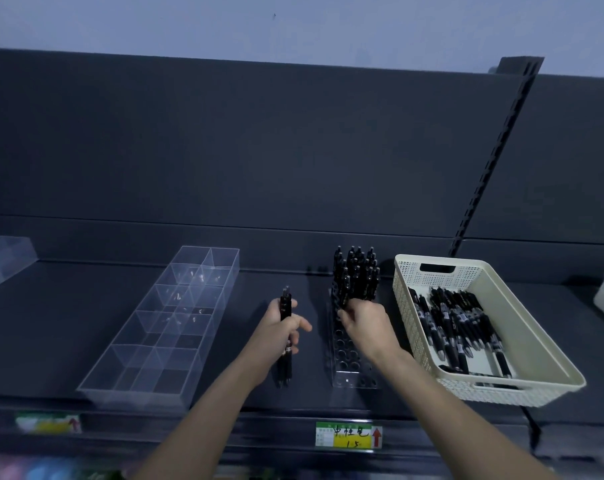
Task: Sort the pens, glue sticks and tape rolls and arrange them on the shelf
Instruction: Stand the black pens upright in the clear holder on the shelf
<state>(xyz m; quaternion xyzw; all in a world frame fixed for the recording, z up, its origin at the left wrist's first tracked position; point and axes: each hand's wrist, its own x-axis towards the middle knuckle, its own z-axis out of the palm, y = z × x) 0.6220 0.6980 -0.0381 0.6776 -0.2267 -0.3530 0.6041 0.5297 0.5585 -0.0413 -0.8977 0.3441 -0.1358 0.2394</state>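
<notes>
While the pen sorting looks well under way, much of the task is not yet done. At the centre of the frame, on the dark grey metal shelf (51, 323), sits a clear acrylic rack drilled with round holes (351, 368). Its far rows are filled with black pens standing upright (357, 271), and its near rows are bare holes. The left hand (281, 332), just left of the rack, grips a bundle of black click pens (285, 306) in curled fingers, with the index finger sticking out. The right hand (364, 323) hangs over the middle of the rack, fingers curled down at the front row of standing pens; I cannot tell whether they pinch one. At the right, a cream perforated plastic basket (529, 327) holds many loose black pens (456, 327), so I judge that a good share of them has yet to go in. At the left, a clear acrylic tray split into square compartments (162, 327) appears to hold nothing. No glue sticks or tape rolls can be made out, so those sorts seem not yet begun
</notes>
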